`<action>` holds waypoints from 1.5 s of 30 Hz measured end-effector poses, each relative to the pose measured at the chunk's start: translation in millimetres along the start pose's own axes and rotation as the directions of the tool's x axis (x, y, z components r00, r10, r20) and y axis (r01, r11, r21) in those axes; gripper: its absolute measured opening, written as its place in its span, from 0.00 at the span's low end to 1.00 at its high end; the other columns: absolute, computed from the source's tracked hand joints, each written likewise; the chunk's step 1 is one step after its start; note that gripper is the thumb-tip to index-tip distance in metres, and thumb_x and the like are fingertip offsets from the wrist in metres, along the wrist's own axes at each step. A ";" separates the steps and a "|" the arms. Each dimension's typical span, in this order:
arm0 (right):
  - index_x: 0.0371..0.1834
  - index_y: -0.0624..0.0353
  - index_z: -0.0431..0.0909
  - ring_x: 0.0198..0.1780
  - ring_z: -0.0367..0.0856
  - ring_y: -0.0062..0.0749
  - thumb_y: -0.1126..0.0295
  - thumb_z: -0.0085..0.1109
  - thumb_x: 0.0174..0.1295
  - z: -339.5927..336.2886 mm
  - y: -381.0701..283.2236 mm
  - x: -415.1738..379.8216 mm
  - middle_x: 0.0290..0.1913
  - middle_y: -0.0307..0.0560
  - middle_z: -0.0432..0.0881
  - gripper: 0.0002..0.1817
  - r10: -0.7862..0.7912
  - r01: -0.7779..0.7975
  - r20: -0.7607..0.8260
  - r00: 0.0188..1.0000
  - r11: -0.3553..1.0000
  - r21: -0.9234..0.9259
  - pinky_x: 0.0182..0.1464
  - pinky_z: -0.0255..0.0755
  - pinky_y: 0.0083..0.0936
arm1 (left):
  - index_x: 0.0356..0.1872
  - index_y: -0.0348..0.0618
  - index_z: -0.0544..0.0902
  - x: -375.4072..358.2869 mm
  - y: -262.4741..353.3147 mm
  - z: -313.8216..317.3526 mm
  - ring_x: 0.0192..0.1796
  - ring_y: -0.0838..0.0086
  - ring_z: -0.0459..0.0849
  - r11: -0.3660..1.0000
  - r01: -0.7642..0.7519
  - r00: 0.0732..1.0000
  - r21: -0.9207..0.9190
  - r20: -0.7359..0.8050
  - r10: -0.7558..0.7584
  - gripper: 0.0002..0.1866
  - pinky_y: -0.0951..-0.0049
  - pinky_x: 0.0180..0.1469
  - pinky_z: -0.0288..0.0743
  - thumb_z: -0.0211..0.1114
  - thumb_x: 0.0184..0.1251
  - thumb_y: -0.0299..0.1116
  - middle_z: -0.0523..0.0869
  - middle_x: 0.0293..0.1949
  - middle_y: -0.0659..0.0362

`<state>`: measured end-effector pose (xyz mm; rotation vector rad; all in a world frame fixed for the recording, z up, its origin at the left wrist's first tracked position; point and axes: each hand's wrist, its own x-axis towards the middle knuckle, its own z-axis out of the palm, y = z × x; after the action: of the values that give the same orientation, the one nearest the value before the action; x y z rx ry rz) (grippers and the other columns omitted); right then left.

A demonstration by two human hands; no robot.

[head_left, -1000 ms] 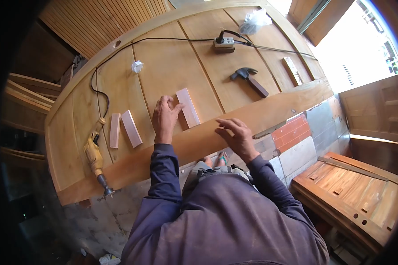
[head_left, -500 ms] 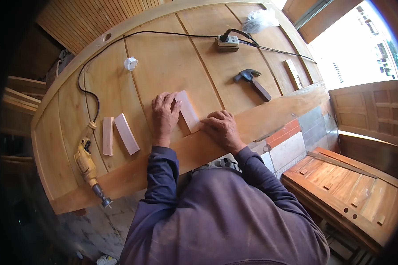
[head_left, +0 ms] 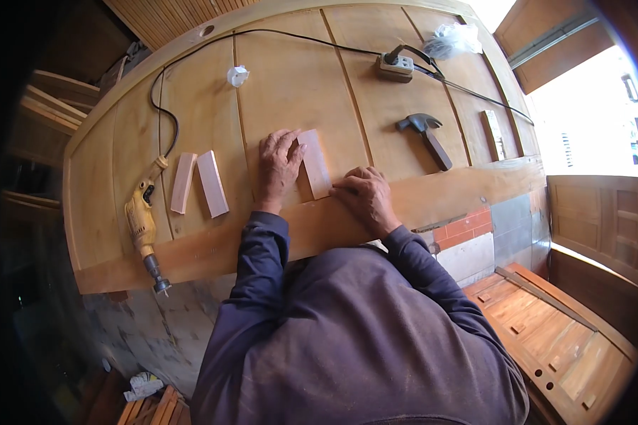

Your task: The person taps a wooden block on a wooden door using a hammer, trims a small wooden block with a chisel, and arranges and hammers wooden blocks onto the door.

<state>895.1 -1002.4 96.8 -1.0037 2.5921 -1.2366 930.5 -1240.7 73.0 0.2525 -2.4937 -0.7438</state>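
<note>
A short pale wooden block (head_left: 314, 164) lies at a slant on the large wooden door panel (head_left: 290, 78). My left hand (head_left: 278, 166) is at the block's left side, thumb against its edge and fingers bent together. At the block's lower right corner, my right hand (head_left: 367, 197) is closed, its fingertips pressed to the end; part of its grip is hidden. Two more pale wooden strips, a left one (head_left: 183, 183) and a right one (head_left: 213, 184), lie left of my hands. To the right rests a claw hammer (head_left: 427, 140) with a dark handle.
A yellow power drill (head_left: 141, 219) with a hole-cutting bit lies at the left edge. Its black cord runs across to a socket block (head_left: 395, 66). A white plug-like piece (head_left: 238, 76), a plastic bag (head_left: 452, 41) and a whitish strip (head_left: 494, 134) also lie on the door.
The camera view has shifted, so the door and tools appear moved rightward, with the near-side items higher. Both hands keep about the same hold at the block.
</note>
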 end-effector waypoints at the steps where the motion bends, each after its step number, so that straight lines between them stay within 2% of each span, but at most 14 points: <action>1: 0.37 0.51 0.94 0.49 0.84 0.42 0.59 0.77 0.60 -2.1 -2.1 0.1 0.40 0.43 0.88 0.09 -0.007 0.007 0.001 1.000 1.000 -0.007 0.56 0.74 0.39 | 0.60 0.47 0.88 0.0 0.5 -0.2 0.61 0.55 0.80 1.000 0.009 1.000 -0.013 -0.005 -0.009 0.16 0.56 0.64 0.77 0.70 0.75 0.38 0.85 0.56 0.52; 5: 0.35 0.48 0.93 0.50 0.82 0.41 0.57 0.75 0.61 0.0 1.0 -1.3 0.41 0.40 0.88 0.09 -0.001 0.001 -0.006 1.000 1.000 0.015 0.55 0.71 0.39 | 0.59 0.46 0.89 0.5 0.5 0.5 0.60 0.55 0.82 0.999 0.032 0.999 -0.028 -0.006 -0.032 0.15 0.57 0.64 0.78 0.69 0.76 0.38 0.86 0.55 0.53; 14: 0.38 0.51 0.93 0.50 0.83 0.46 0.60 0.72 0.64 3.0 5.7 -4.3 0.43 0.43 0.89 0.09 0.044 -0.042 -0.056 0.997 0.998 0.039 0.58 0.74 0.41 | 0.59 0.47 0.89 0.3 -5.7 2.9 0.60 0.57 0.83 0.999 0.028 0.999 -0.044 -0.044 -0.030 0.16 0.59 0.63 0.79 0.68 0.79 0.40 0.88 0.56 0.54; 17: 0.39 0.52 0.93 0.50 0.83 0.46 0.60 0.72 0.65 3.3 6.1 -4.5 0.43 0.44 0.89 0.09 0.027 -0.027 -0.051 0.998 1.000 0.005 0.58 0.74 0.41 | 0.58 0.46 0.90 -0.3 -2.4 3.2 0.56 0.55 0.83 0.997 0.023 0.997 -0.071 -0.077 -0.028 0.15 0.57 0.60 0.80 0.71 0.75 0.36 0.88 0.52 0.53; 26: 0.37 0.44 0.95 0.51 0.80 0.40 0.55 0.74 0.62 4.8 -0.2 -0.9 0.43 0.37 0.89 0.09 0.023 -0.021 0.028 0.999 0.998 -0.056 0.59 0.68 0.39 | 0.53 0.47 0.92 4.4 -6.3 4.6 0.56 0.58 0.83 0.988 0.082 0.996 -0.132 -0.017 -0.085 0.15 0.59 0.60 0.81 0.77 0.68 0.36 0.88 0.52 0.56; 32: 0.36 0.47 0.94 0.50 0.80 0.40 0.56 0.75 0.61 3.4 -4.8 -0.6 0.42 0.38 0.89 0.10 0.019 -0.017 0.020 1.000 0.995 -0.098 0.60 0.70 0.39 | 0.55 0.48 0.92 2.4 -4.4 2.4 0.58 0.58 0.83 0.998 0.029 0.999 -0.054 -0.032 -0.031 0.16 0.60 0.61 0.81 0.77 0.67 0.36 0.89 0.53 0.57; 35: 0.43 0.49 0.94 0.50 0.83 0.38 0.58 0.74 0.65 0.3 -4.6 0.2 0.44 0.40 0.90 0.10 0.026 -0.017 0.062 0.998 0.990 -0.142 0.60 0.73 0.36 | 0.56 0.47 0.91 2.3 -4.9 -1.1 0.55 0.56 0.85 0.999 -0.042 0.998 -0.018 -0.046 0.041 0.16 0.59 0.62 0.81 0.76 0.70 0.36 0.88 0.55 0.55; 36: 0.46 0.50 0.94 0.50 0.84 0.36 0.60 0.73 0.66 -3.2 -4.7 0.7 0.45 0.41 0.90 0.11 0.124 -0.125 0.050 0.991 0.992 0.024 0.59 0.74 0.34 | 0.56 0.46 0.91 0.6 -3.5 -2.9 0.54 0.56 0.85 0.967 0.119 0.987 -0.225 -0.083 -0.140 0.15 0.59 0.63 0.80 0.75 0.71 0.37 0.88 0.54 0.54; 38: 0.51 0.53 0.93 0.50 0.86 0.32 0.63 0.71 0.70 -11.7 -4.4 4.6 0.46 0.42 0.90 0.12 0.312 -0.319 0.079 0.947 0.882 0.346 0.58 0.76 0.30 | 0.56 0.45 0.90 -2.1 14.7 -20.9 0.51 0.55 0.86 0.707 0.363 0.872 -0.607 -0.046 -0.487 0.15 0.59 0.64 0.80 0.73 0.73 0.38 0.89 0.50 0.53; 39: 0.56 0.57 0.91 0.44 0.88 0.31 0.68 0.71 0.70 -12.9 3.1 4.4 0.46 0.47 0.90 0.14 0.273 -0.237 -0.018 0.962 0.865 0.443 0.49 0.81 0.26 | 0.54 0.45 0.91 -10.6 13.0 -27.2 0.50 0.55 0.87 0.708 0.363 0.844 -0.605 -0.107 -0.525 0.14 0.59 0.63 0.80 0.73 0.74 0.39 0.90 0.48 0.53; 41: 0.56 0.57 0.91 0.46 0.88 0.29 0.68 0.71 0.70 -18.3 19.1 8.2 0.47 0.48 0.90 0.14 0.270 -0.226 -0.049 0.962 0.880 0.418 0.50 0.80 0.26 | 0.51 0.44 0.91 -33.7 6.2 -42.3 0.48 0.55 0.87 0.711 0.366 0.772 -0.600 -0.231 -0.592 0.13 0.58 0.62 0.79 0.71 0.75 0.40 0.91 0.44 0.52; 43: 0.55 0.58 0.91 0.47 0.89 0.30 0.68 0.71 0.69 -24.6 21.0 13.9 0.47 0.49 0.91 0.14 0.275 -0.253 -0.013 0.961 0.902 0.351 0.51 0.81 0.26 | 0.48 0.43 0.92 -58.4 17.5 -50.7 0.47 0.60 0.88 0.892 0.415 0.850 -0.178 -0.275 -0.450 0.12 0.61 0.58 0.80 0.71 0.76 0.40 0.93 0.42 0.55; 44: 0.55 0.58 0.91 0.47 0.90 0.31 0.68 0.72 0.68 -22.2 20.2 16.3 0.47 0.50 0.91 0.14 0.228 -0.224 0.026 0.973 0.917 0.329 0.51 0.81 0.26 | 0.46 0.43 0.93 -67.1 23.0 -53.8 0.46 0.63 0.89 0.913 0.403 0.888 0.053 -0.266 -0.376 0.12 0.62 0.56 0.80 0.71 0.76 0.40 0.93 0.42 0.56; 45: 0.55 0.58 0.91 0.47 0.90 0.33 0.67 0.72 0.68 -17.6 19.4 18.9 0.47 0.51 0.92 0.14 0.183 -0.194 0.066 0.981 0.932 0.307 0.52 0.81 0.27 | 0.45 0.43 0.93 -71.4 31.2 -51.7 0.45 0.63 0.89 0.930 0.359 0.911 0.080 -0.245 -0.331 0.11 0.62 0.55 0.79 0.72 0.74 0.40 0.94 0.41 0.56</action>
<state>864.0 -993.3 97.9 -0.6922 2.2996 -1.4970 1017.5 -1216.0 96.6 0.7977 -2.3010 -0.6525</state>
